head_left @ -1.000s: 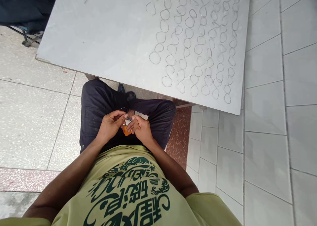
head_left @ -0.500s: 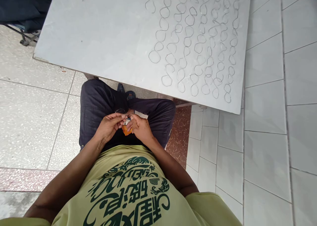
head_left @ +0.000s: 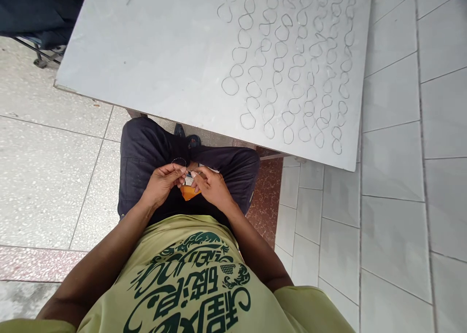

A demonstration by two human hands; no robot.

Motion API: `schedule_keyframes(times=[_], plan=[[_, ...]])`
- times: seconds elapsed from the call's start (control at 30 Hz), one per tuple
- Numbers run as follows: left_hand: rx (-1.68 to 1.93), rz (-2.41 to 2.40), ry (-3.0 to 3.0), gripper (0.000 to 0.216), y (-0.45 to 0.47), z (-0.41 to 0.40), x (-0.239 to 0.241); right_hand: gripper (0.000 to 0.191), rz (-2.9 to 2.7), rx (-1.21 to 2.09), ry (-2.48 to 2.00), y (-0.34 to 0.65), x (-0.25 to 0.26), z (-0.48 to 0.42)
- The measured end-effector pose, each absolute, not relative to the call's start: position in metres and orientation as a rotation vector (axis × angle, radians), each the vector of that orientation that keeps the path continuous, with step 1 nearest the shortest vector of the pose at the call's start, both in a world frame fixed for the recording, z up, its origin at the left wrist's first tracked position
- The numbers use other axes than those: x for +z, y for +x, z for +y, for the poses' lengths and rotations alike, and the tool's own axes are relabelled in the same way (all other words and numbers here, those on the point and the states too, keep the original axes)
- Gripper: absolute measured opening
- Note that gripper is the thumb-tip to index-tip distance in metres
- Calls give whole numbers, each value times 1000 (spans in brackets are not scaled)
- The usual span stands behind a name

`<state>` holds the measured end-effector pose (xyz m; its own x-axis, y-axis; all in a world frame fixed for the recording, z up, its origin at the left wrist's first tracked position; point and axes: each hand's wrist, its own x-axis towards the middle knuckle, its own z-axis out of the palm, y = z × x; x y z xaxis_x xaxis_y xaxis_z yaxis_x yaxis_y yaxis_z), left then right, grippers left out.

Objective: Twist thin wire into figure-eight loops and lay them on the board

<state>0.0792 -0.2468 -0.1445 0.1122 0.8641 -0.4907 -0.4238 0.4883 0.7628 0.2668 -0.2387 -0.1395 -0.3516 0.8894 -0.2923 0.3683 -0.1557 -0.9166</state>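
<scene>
A pale, speckled stone floor spreads across the left, and pale grey rectangular tiles run down the right; a flat, light grey tabletop fills the upper middle, with rows of thin, dark, looped pieces along its right part; the person's yellow-green shirt with dark green print takes up the lower middle, and dark navy cloth trousers cover the 2 bent legs, whose knees are near the table's edge; at the upper left is a dark, folded cloth item above a thin black frame with a small wheel.

The 2 bare hands meet above the lap; the left hand pinches a thin, round wire loop between thumb and index finger, the ring standing out beyond the fingertips; the right hand is just beside it, fingers curled, though whether they grip anything I cannot tell; a glossy, orange, flat-sided object shows beneath the right fingers, partly hidden.
</scene>
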Motion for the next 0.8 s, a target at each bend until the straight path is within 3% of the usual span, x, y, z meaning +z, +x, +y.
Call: schedule_keyframes(times=[0.37,0.8], plan=[[944,1143,731,35,83,-246,-132,34,-1318,1576,-1385,258,-140,-247],[995,1312,692,23,95,-255,-130,41,-1411,1552,-1447,254,-149,-250]])
